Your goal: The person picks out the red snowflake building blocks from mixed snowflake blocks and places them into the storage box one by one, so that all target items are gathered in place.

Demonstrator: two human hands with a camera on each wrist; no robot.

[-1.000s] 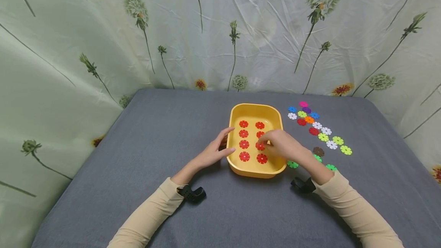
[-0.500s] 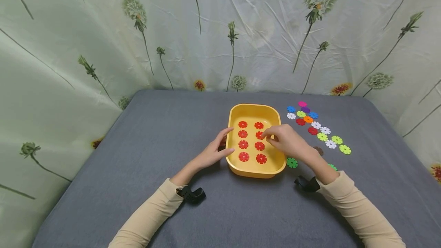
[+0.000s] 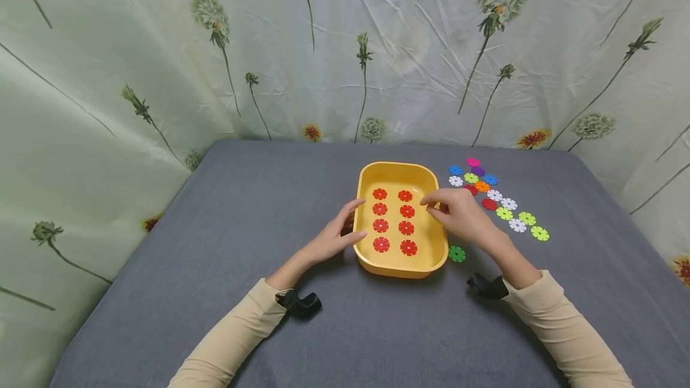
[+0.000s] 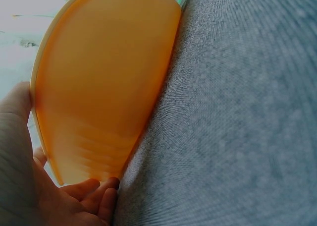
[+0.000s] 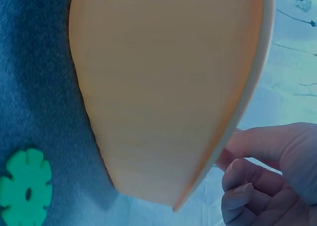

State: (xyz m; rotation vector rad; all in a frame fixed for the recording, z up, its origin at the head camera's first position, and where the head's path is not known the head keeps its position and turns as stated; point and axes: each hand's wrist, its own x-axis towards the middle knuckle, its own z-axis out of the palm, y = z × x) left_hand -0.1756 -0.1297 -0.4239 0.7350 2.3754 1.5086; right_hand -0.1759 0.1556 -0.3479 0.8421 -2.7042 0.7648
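A yellow plastic tub [image 3: 399, 268] stands on the table, with red flower-shaped discs [image 3: 406, 228] lying in two columns on its floor. My left hand [image 3: 335, 237] holds the tub's left side, thumb and forefinger at the rim. In the left wrist view its other fingers [image 4: 94, 191] bend against the outer wall. My right hand [image 3: 460, 211] hovers over the tub's right rim, thumb and forefinger slightly apart with nothing seen between them. Its other fingers [image 5: 240, 191] are loosely curled, and the tub wall hides its fingertips in the right wrist view.
Right of the tub, notched discs in several colours lie scattered, among them a purple disc [image 3: 478, 171] and a yellow-green one [image 3: 540, 233]. A green disc [image 3: 456, 254] lies beside the tub's right wall. A flower-print curtain [image 3: 302, 64] hangs behind the grey table [image 3: 280, 178].
My right hand has drawn away from the right column of red discs, back and right toward the rim. Its forearm now covers the brown disc and some green ones. The left hand stays put.
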